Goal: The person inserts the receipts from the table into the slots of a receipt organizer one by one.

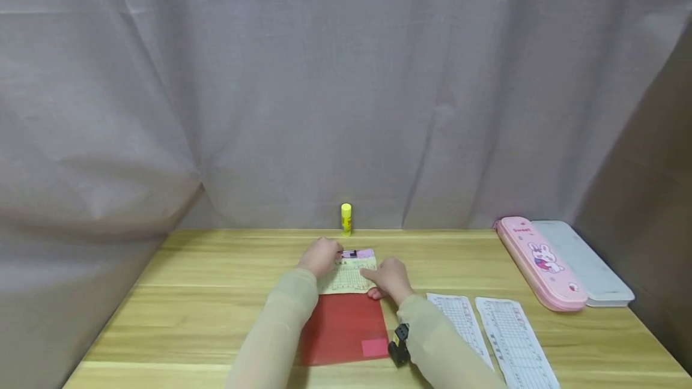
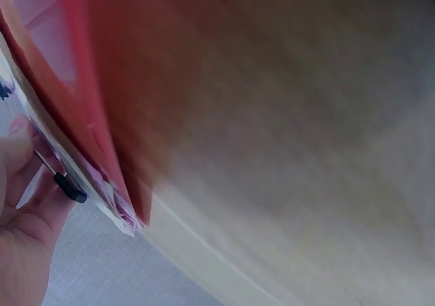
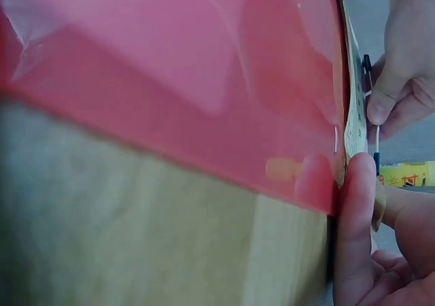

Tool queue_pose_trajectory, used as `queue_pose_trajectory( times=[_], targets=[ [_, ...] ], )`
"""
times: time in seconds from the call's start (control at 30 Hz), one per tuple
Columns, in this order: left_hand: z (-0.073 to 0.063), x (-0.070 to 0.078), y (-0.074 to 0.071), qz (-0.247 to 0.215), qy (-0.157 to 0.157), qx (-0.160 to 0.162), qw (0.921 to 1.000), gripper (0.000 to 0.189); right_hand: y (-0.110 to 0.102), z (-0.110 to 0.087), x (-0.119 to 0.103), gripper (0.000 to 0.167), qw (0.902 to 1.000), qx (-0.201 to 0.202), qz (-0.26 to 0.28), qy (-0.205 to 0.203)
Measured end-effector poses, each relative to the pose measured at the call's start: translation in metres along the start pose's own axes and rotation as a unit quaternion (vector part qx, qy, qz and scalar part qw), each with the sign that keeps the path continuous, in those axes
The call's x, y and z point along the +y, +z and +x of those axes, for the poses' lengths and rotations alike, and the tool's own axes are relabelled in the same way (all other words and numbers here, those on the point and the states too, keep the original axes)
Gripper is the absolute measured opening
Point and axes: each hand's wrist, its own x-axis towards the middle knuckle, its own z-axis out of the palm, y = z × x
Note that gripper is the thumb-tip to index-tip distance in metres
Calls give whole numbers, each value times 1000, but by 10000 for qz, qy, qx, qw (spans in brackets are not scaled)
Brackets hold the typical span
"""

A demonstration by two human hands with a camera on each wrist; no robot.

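Observation:
A red translucent folder (image 1: pixel 343 329) lies in front of me with a pink label (image 1: pixel 374 348) near its lower right corner. Across its top are yellowish printed sheets (image 1: pixel 348 275), above which a pink-purple strip shows. My left hand (image 1: pixel 321 256) is at the top edge, its thumb and fingers pinching the thin metal bar of a clip (image 3: pixel 378 139) with black ends. On the right side, my right hand (image 1: pixel 393 280) grips the edge of the printed sheets, thumb on top and fingers beneath. The left wrist view shows the left fingers (image 2: pixel 20 139) around the bar.
A yellow glue stick (image 1: pixel 346 221) stands upright at the table's back edge. To the right lie two printed paper strips (image 1: pixel 462 317), partly under the right forearm. Farther right, a pink pencil case (image 1: pixel 540 263) with a rabbit picture leans on a whitish flat case (image 1: pixel 589 269).

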Motion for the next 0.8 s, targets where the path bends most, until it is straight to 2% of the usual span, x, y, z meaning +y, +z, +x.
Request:
queue_pose_trajectory(
  times=[0.2,0.33,0.67,0.8],
  targets=[
    [0,0,1,83,41,20,10000,8,0,4,0,32,9999,-8,4,120],
    [0,0,0,-24,-48,-80,10000,9,1,6,1,31,9998,-5,160,113],
    [-1,3,0,-191,-208,-73,9996,8,2,6,1,35,9991,81,424,7],
    [-2,3,1,-281,-270,-83,9992,11,2,7,2,36,9991,113,392,80]
  ],
)
